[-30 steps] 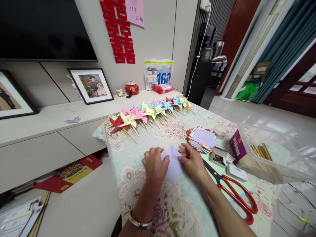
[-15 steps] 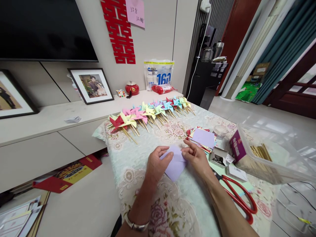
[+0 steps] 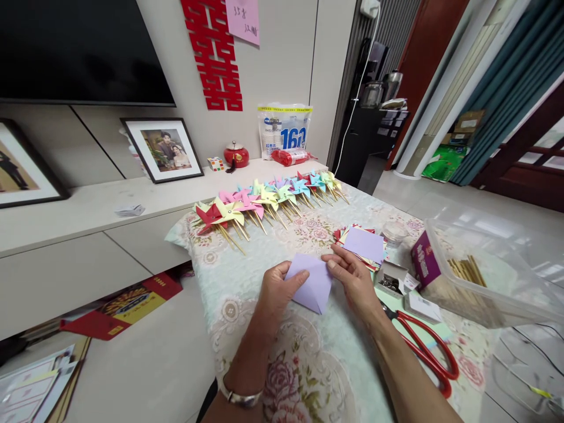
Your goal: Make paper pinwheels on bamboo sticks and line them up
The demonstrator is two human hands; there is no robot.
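Note:
A purple sheet of paper (image 3: 311,288) with crease lines is held just over the flowered tablecloth. My left hand (image 3: 279,291) grips its left edge, thumb on top and fingers beneath. At the upper right corner my right hand (image 3: 349,271) pinches the paper between thumb and fingertips. Behind my right hand lies a stack of coloured paper squares, topped by another purple sheet (image 3: 363,244). Red-handled scissors (image 3: 425,349) rest beside my right forearm, their blades partly hidden by it.
A row of paper pinwheels on sticks (image 3: 268,200) lies along the table's far side. To the right are a small box of metal fasteners (image 3: 391,281), a white box (image 3: 422,306), a round clear container (image 3: 394,234) and a plastic bin (image 3: 480,294) holding sticks.
The purple paper has turned and tilted in my hands, so more of its face shows. My right hand has shifted slightly at its corner. The view has moved a little.

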